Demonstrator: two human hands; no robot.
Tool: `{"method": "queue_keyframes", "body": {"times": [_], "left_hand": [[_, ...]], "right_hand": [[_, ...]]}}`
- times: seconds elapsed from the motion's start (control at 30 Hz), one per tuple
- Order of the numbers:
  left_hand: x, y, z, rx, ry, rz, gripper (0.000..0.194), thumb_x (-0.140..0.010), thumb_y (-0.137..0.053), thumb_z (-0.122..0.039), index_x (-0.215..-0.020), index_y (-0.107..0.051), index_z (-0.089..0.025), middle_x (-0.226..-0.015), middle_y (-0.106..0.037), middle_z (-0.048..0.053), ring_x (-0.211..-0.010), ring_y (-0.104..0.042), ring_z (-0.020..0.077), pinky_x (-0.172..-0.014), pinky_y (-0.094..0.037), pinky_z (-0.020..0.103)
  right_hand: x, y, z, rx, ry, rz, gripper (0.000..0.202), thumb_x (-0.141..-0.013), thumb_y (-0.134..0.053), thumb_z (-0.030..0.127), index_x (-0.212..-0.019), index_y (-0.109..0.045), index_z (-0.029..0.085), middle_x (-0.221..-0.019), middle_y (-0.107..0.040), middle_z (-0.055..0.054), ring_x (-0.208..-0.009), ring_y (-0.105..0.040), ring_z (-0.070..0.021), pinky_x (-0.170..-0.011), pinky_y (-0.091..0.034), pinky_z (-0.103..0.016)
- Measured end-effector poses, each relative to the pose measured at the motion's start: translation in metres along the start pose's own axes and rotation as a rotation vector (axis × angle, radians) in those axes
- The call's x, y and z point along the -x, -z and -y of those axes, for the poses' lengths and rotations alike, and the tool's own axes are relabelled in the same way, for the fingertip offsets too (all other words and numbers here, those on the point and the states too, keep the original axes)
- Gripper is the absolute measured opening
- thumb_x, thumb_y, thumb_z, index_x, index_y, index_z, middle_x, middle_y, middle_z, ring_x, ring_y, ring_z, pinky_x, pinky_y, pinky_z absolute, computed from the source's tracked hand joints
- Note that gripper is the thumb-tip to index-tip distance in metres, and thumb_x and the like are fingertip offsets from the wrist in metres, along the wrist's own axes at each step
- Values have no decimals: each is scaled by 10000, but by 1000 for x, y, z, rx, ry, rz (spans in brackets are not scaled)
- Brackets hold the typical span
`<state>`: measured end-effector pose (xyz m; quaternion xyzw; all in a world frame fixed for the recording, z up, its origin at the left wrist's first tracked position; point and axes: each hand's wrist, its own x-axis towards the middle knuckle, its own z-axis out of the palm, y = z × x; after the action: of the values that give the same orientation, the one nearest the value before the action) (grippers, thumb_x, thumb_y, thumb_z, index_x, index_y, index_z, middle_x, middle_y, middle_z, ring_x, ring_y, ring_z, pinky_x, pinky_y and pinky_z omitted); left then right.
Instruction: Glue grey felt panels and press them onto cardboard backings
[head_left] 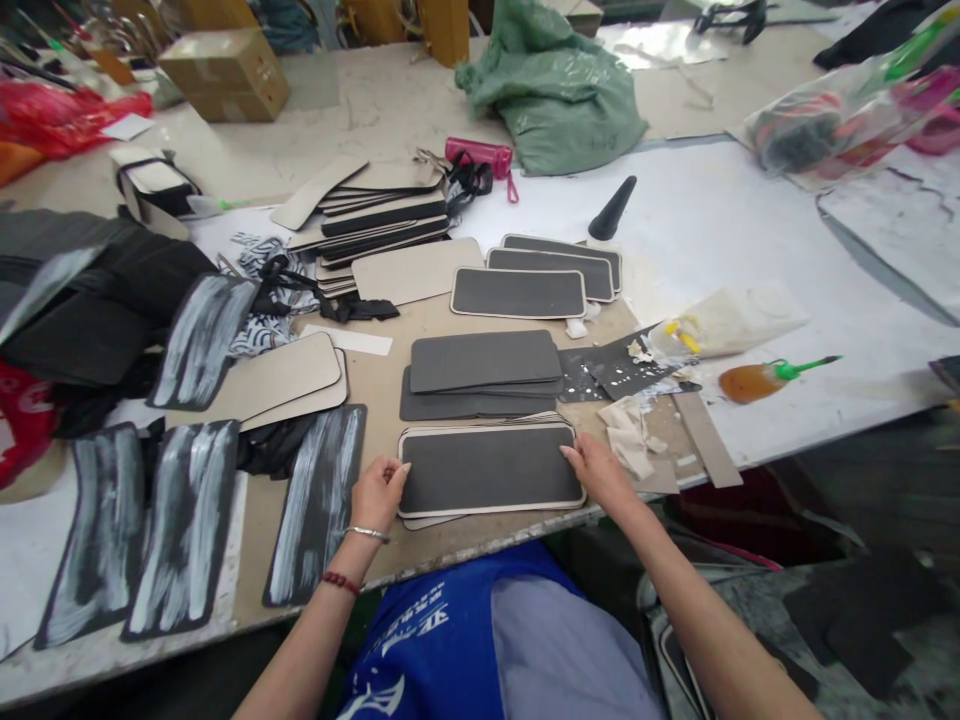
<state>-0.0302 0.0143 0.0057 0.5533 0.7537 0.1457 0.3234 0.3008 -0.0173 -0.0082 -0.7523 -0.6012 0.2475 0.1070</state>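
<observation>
Left hand and right hand pinch opposite ends of a cream-bordered, dark-grey rounded rectangular panel; plain grey rounded panels lie stacked beyond it.

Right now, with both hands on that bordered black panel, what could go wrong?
The black panel lies close to the table's front edge, so a tug by the right hand might drag its near corner over.

The left hand is beside a white-streaked panel; its wrist could smear that coating if wet.

The orange bottle lies on its side and might leak.
</observation>
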Motion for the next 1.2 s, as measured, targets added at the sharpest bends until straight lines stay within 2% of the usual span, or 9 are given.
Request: {"method": "queue_keyframes", "body": {"times": [0.47,0.83,1.0,1.1,1.2], "left_hand": [[2,-3,-2,32,-10,-55,197,-708,-472,-325,-553,-448,-206,-510,-510,-37,-526,-504,128,-563,-380,235],[1,-5,0,45,7,-52,189,-721,-481,-306,-567,-457,-201,-535,-517,-28,-566,-522,136,-591,-379,241],[3,-5,2,-20,-24,-39,176,-758,-472,-292,-611,-473,-195,-587,-535,-15,-595,-534,140,-606,-409,247],[10,-6,-2,-199,-109,-165,112,-769,-484,-258,-748,-546,-167,-713,-580,46,-721,-559,186,-687,-437,301],[17,-13,-15,-399,-290,-303,255,-821,-431,-243,-1003,-570,-129,-977,-591,147,-950,-535,254,-826,-404,395]], "right_hand": [[-3,-9,-10,29,30,-35,236,-807,-404,365,-614,-349,240,-539,-431,6,-517,-433,-171,-526,-316,-305],[-4,-8,-4,113,2,-33,236,-822,-385,340,-617,-340,234,-570,-447,-7,-562,-461,-178,-554,-318,-300],[-4,-8,-3,147,7,-40,231,-825,-400,344,-625,-382,230,-552,-439,-1,-555,-462,-180,-553,-309,-300],[-3,-8,-1,151,-14,-32,230,-825,-408,348,-629,-391,230,-557,-439,-3,-556,-467,-184,-557,-307,-304],[-3,-9,1,165,-10,-27,239,-836,-402,352,-631,-394,228,-563,-449,-6,-544,-465,-180,-548,-303,-301]]}}
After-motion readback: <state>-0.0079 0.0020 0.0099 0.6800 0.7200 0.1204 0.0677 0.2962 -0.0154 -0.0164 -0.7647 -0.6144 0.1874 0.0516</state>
